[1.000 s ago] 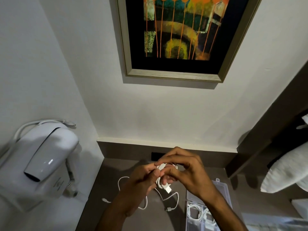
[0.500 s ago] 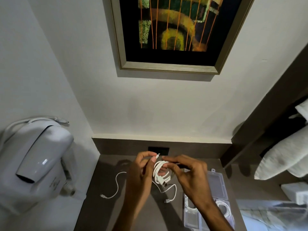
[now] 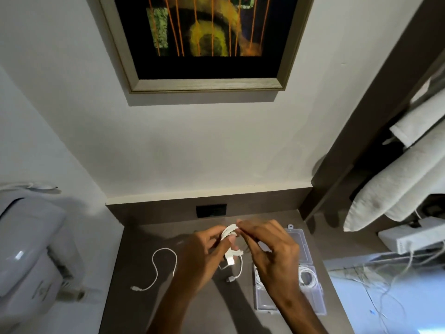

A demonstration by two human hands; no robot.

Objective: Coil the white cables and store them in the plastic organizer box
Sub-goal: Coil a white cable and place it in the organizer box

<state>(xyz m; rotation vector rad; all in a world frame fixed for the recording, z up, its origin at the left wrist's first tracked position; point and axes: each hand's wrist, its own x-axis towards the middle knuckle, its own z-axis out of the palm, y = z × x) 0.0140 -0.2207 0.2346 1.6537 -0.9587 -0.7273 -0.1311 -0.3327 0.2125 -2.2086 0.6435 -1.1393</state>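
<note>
My left hand (image 3: pixel 204 256) grips a small coil of white cable (image 3: pixel 228 233) above the brown table (image 3: pixel 134 307), and a USB plug (image 3: pixel 230 260) hangs below the coil. My right hand (image 3: pixel 272 251) pinches the top strand of the same coil. A second white cable (image 3: pixel 163 268) lies loose on the table to the left, its end running under my left hand. To the right sits the clear plastic organizer box (image 3: pixel 289 307), lid open, with a coiled white cable (image 3: pixel 308 277) in one compartment; my right forearm hides part of the box.
A white wall-mounted hair dryer (image 3: pixel 31 249) hangs at the left. A black wall socket (image 3: pixel 211 210) sits behind the table, a framed painting (image 3: pixel 204 44) above it. Pillows (image 3: pixel 397 184) and a white device with wires (image 3: pixel 414 239) lie at the right.
Both hands have kept winding the cable; the coil is tighter and my right hand has shifted over its top. The view has tilted downwards.
</note>
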